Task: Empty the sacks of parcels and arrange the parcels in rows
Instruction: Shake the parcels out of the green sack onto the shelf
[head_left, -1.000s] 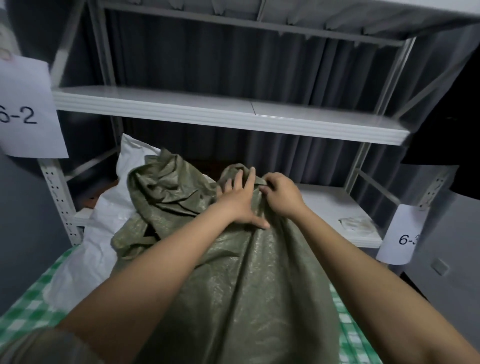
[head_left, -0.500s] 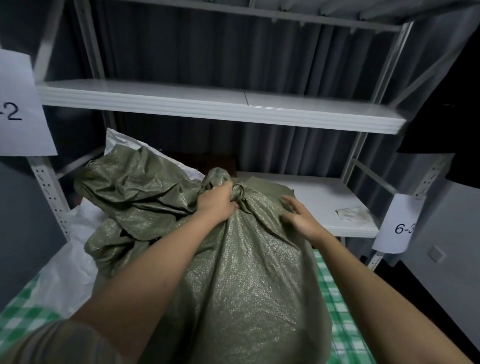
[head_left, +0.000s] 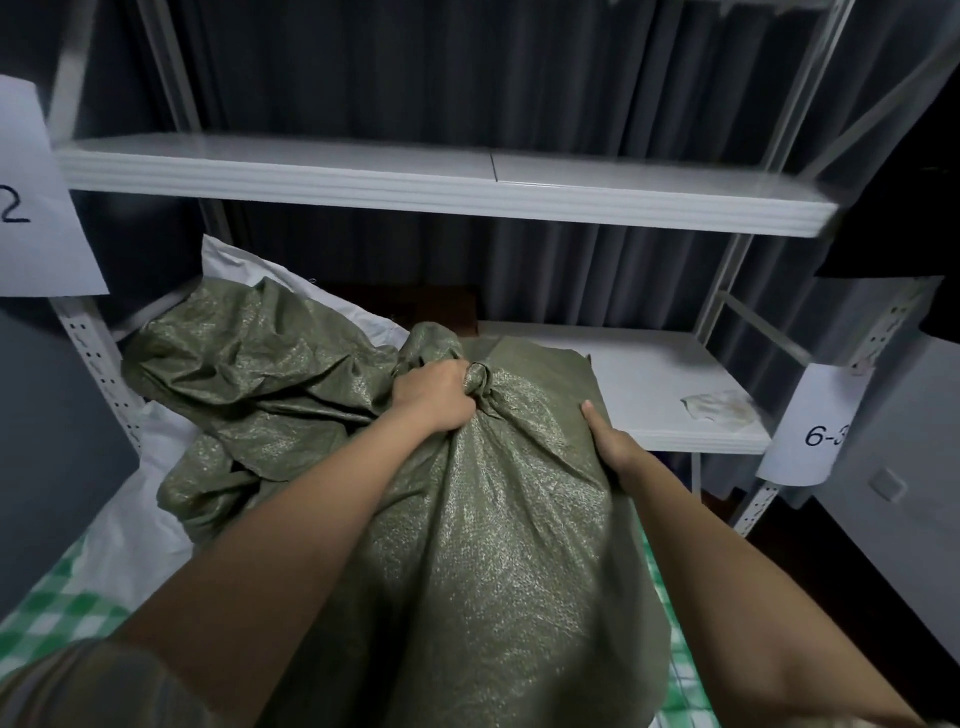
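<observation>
Green woven sack (head_left: 483, 519) stands on the checked surface (head_left: 57, 613), long axis running away from the person, neck bunched in the left hand (head_left: 434, 397), right hand (head_left: 610, 447) flat against its side.

Olive-green woven sack (head_left: 467, 519), speckled with a pale sheen. Second olive-green sack (head_left: 249, 364), crumpled, same glinting weave. White sack (head_left: 156, 499) underneath. Green-and-white checked cloth (head_left: 57, 613). White metal shelf (head_left: 415, 182), white lower shelf (head_left: 649, 374). Dark grey pleated curtain (head_left: 467, 78). White paper labels (head_left: 810, 426) with black figures. Off-white crumpled scrap (head_left: 719, 408).
</observation>
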